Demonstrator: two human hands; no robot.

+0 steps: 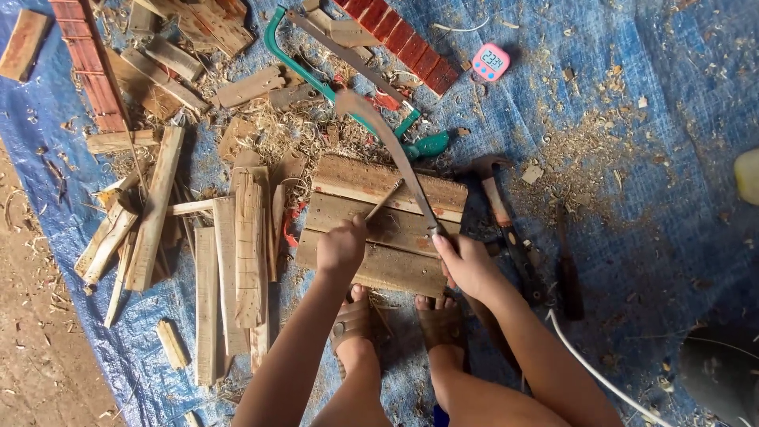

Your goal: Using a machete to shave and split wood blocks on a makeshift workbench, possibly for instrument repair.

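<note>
Down on the blue tarp, our left hand pinches a thin stick on the plank board. Our right hand wraps its fingers around a curved knife; we cannot see its handle.

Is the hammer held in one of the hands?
No, the hammer lies on the blue tarp, while the right hand grips a curved blade.
</note>
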